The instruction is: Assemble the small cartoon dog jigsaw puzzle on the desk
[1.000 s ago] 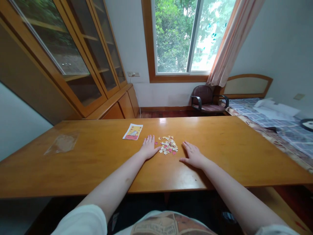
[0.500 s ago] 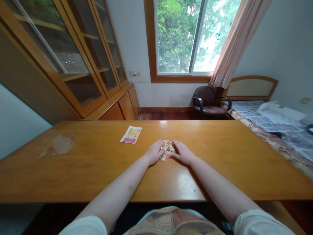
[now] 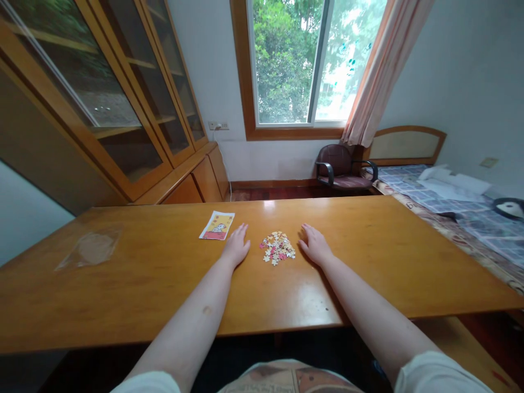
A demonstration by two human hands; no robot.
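Note:
A small heap of loose jigsaw pieces [image 3: 278, 248], cream, pink and yellow, lies in the middle of a long wooden table [image 3: 164, 284]. My left hand [image 3: 236, 245] rests flat on the table just left of the heap, fingers stretched out, holding nothing. My right hand [image 3: 314, 244] lies flat just right of the heap, also open and empty. Neither hand touches the pieces. A yellow and red picture card [image 3: 217, 225] lies beyond my left hand.
A clear plastic bag [image 3: 90, 248] lies at the table's left end. Glass-door wooden cabinets [image 3: 123, 103] stand along the left wall. Beyond the table are a window, a dark red armchair [image 3: 341, 166] and a bed [image 3: 462, 202] on the right.
Both hands swept inward from either side and pushed the scattered pieces into a tighter heap, then drew apart again. They now lie flat beside the pile.

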